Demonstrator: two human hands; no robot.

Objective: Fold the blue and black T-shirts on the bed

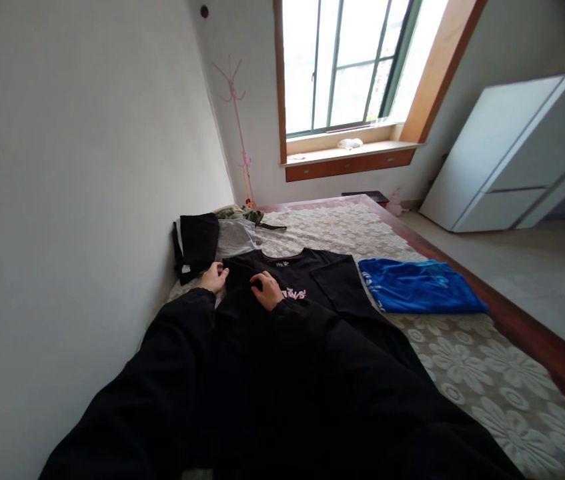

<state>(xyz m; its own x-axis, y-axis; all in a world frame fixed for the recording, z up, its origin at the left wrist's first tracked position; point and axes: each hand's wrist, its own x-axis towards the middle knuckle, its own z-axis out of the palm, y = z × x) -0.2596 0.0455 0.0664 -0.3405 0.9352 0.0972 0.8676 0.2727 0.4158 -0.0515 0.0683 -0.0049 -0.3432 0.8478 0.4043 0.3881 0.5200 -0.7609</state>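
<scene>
- black tee [327,267] lies spread on the patterned bedcover [507,360], folded blue garment [422,288] just beside it
- left hand [214,279] is at the tee's edge, can't tell if it's pinching
- right hand [267,291] is over the chest, fingers loosely curled, gap showing

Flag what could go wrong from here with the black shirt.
The left hand is close to the folded black garment, so it might bump it.
The blue garment lies right beside the black shirt; shifting the shirt could rumple it.
The person's black sleeves over black fabric may hide the shirt's edges.
</scene>
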